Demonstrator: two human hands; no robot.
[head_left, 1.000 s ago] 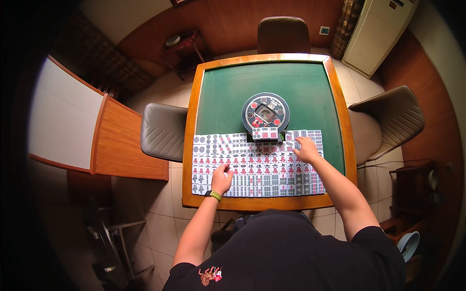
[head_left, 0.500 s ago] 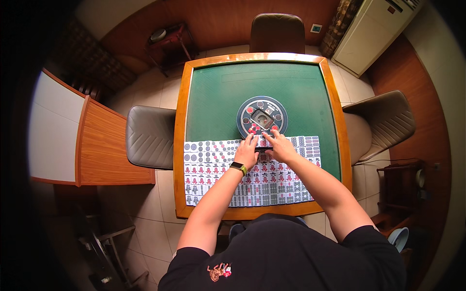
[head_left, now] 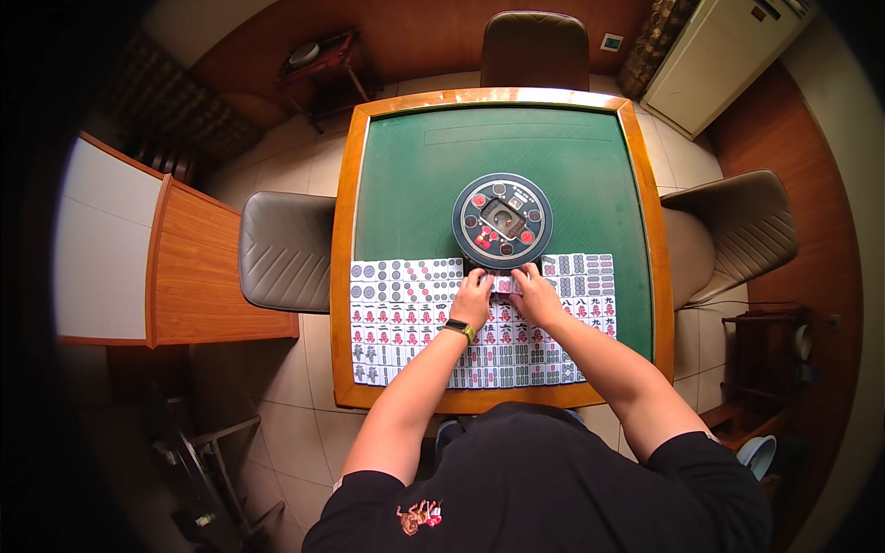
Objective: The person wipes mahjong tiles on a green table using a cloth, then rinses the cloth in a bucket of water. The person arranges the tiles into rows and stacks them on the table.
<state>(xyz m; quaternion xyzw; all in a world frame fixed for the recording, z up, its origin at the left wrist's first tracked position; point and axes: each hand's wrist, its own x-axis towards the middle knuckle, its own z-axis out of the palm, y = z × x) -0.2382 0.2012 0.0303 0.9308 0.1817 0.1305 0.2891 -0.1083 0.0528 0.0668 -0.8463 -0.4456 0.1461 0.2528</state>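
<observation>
Rows of white mahjong tiles (head_left: 396,323) lie face up across the near part of a green-topped mahjong table (head_left: 415,203). Between my two hands is a short row of tiles (head_left: 503,284), just on my side of the round control console (head_left: 502,221). My left hand (head_left: 473,300) presses the row's left end with closed fingers; a watch with a green band is on that wrist. My right hand (head_left: 537,297), also closed, grips the right end. A dark gap shows between this row and the console. Fingers and palms cover some tiles beneath them.
A raised wooden rim (head_left: 345,240) frames the table. Grey padded chairs stand at the left (head_left: 288,253) and right (head_left: 737,230), and a dark chair (head_left: 536,51) at the far side. A wooden cabinet (head_left: 203,267) is beyond the left chair.
Both hands have drawn back toward me from the console's near edge, bringing the short row of tiles along. The console's lower buttons are now uncovered, and the view has shifted slightly.
</observation>
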